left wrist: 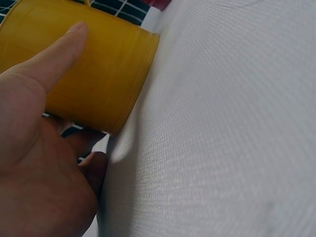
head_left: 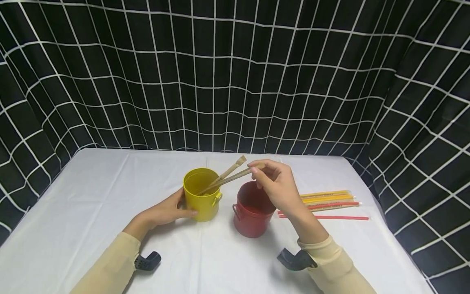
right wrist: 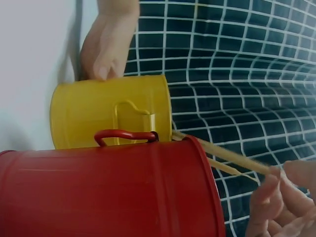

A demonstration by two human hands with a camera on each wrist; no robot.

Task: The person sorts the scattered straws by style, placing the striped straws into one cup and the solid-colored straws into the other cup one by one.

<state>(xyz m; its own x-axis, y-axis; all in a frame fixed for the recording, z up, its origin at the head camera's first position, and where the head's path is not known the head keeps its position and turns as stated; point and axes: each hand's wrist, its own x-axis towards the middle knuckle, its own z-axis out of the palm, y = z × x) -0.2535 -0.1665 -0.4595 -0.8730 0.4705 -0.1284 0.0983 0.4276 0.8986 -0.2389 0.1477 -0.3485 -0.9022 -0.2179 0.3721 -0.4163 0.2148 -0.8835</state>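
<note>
Yellow bucket (head_left: 201,210), one, with two tan sticks (head_left: 235,177) partly inside

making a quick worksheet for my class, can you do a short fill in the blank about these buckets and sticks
The left grip holds a bucket coloured ____.
Counting the tan stick that the right grip pinches, the tan sticks poking out of that bucket number ____.
The other bucket is coloured ____.
A red stick lies on a tablecloth coloured ____.

Missing words: yellow; two; red; white
</note>
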